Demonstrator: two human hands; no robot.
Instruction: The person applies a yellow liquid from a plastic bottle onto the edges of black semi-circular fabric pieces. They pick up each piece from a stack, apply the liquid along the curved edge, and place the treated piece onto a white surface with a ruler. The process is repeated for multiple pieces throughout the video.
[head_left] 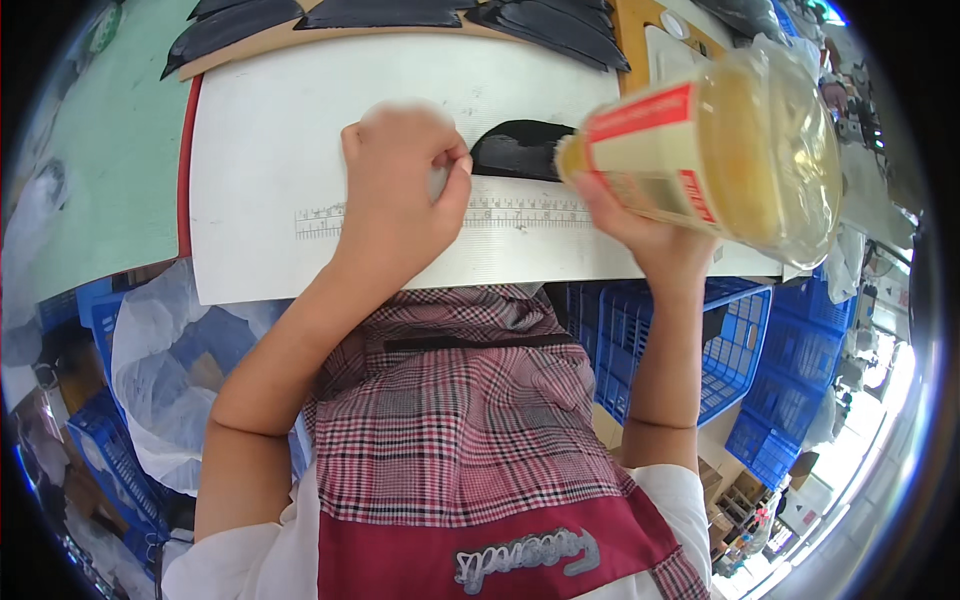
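Observation:
My left hand point(405, 190) is closed at the left end of a flat, curved black piece point(515, 148), thumb and index finger pinching its tip. The piece lies on the white work surface point(265, 160), just above a printed ruler scale point(520, 212). My right hand point(655, 240) is wrapped around the neck end of a plastic bottle point(745, 160) with yellowish contents and a red and cream label. The bottle is tipped on its side, its base toward the upper right. Its mouth end meets the right end of the black piece; whether they touch, I cannot tell.
Several similar black pieces point(380, 12) lie along the back on a brown board point(240, 62). A green surface point(110, 170) adjoins at the left, past a red edge. Below the table are blue crates point(735, 345) at right and a plastic-lined bin point(160, 370) at left.

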